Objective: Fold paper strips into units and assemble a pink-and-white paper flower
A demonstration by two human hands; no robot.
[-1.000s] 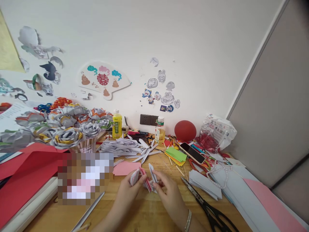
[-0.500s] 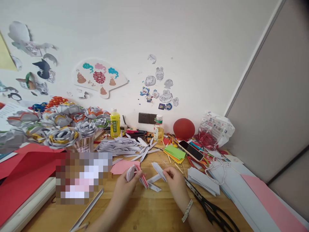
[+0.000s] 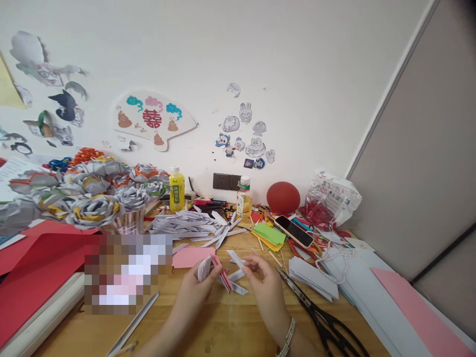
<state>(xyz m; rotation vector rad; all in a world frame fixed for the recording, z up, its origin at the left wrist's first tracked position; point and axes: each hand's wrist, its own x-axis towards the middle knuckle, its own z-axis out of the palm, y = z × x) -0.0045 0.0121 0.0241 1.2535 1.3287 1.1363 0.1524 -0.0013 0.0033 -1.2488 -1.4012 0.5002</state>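
Observation:
My left hand (image 3: pixel 199 280) is closed around a bundle of folded pink and white paper pieces (image 3: pixel 222 274), pinched under the thumb. To its right, my right hand (image 3: pixel 262 277) pinches a folded white paper strip (image 3: pixel 235 259) by its lower end. The strip and the bundle are a small gap apart. More folded white strips (image 3: pixel 239 288) lie on the wooden table below and between the hands. Behind my left hand is a pink sheet of paper (image 3: pixel 186 257). Long black-handled scissors (image 3: pixel 316 312) rest beside my right wrist.
A heap of white strips (image 3: pixel 182 225) lies behind the hands, with a yellow bottle (image 3: pixel 177 191) and a clear bottle (image 3: pixel 244 198) near the wall. Paper flowers (image 3: pixel 94 210) and red paper (image 3: pixel 48 267) fill the left. A phone (image 3: pixel 294 231) and white paper stack (image 3: pixel 312 277) are right.
My right hand has moved left with the white strip, closer to the bundle. My left hand has shifted slightly to the right and still holds the bundle.

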